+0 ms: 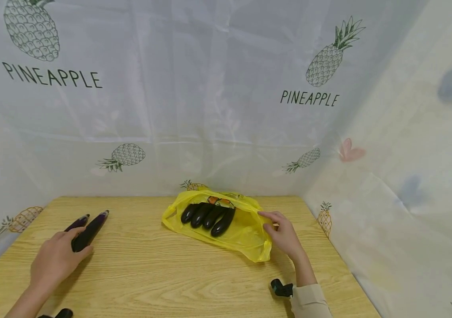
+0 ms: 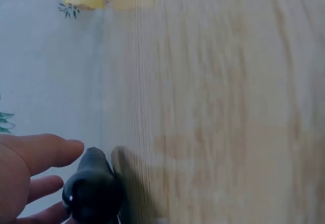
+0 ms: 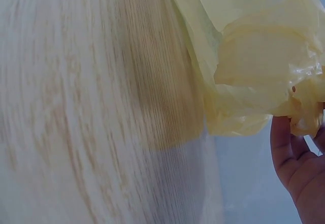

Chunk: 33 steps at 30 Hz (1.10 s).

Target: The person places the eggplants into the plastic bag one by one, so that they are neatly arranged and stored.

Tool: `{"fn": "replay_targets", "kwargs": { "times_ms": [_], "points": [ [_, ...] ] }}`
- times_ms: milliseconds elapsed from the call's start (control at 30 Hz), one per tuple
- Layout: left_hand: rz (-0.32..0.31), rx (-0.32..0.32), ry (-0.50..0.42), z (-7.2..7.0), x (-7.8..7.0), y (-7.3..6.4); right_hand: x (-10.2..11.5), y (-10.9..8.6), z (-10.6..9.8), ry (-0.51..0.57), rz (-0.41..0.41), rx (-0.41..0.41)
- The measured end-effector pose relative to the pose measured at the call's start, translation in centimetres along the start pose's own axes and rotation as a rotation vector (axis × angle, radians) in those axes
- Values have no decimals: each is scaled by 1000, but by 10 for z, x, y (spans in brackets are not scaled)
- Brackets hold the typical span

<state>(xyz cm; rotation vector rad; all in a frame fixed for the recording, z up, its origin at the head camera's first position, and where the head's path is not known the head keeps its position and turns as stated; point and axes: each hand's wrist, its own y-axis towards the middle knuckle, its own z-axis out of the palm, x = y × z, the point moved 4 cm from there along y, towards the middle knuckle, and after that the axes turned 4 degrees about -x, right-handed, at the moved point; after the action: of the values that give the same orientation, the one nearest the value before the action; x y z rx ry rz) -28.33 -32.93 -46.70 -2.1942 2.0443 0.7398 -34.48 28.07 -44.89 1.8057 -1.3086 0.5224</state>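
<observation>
On the left of the table, my left hand (image 1: 56, 258) reaches over two dark eggplants lying side by side. Its thumb and fingers spread around the near end of the closer eggplant (image 1: 90, 232); the left wrist view shows the thumb apart from that eggplant (image 2: 94, 193). The farther eggplant (image 1: 77, 222) is partly covered by the fingers. A yellow plastic bag (image 1: 249, 229) lies at the table's back middle, its mouth facing me. Several shiny eggplants (image 1: 222, 222) lie in a row inside it. My right hand (image 1: 284, 234) pinches the bag's right edge, seen also in the right wrist view.
The wooden table (image 1: 142, 274) ends at a pale curtain (image 1: 194, 88) printed with pineapples, which also hangs along both sides. A black wrist device (image 1: 281, 288) sits by the right sleeve (image 1: 309, 300).
</observation>
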Motion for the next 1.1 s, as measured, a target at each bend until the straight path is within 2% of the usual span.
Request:
{"fn": "replay_targets", "kwargs": {
  "times_ms": [400,633,933,1100],
  "points": [
    [51,1,18,4,-1,-6,0,0,1,-2,5,-1],
    [61,68,2,6,-1,-5,-1,0,0,-2,-4,-2],
    [84,152,-45,7,-12,-3,-1,0,0,-8,-9,-2],
    [84,159,-39,9,-15,-3,-1,0,0,-11,-11,-3]
  ]
}}
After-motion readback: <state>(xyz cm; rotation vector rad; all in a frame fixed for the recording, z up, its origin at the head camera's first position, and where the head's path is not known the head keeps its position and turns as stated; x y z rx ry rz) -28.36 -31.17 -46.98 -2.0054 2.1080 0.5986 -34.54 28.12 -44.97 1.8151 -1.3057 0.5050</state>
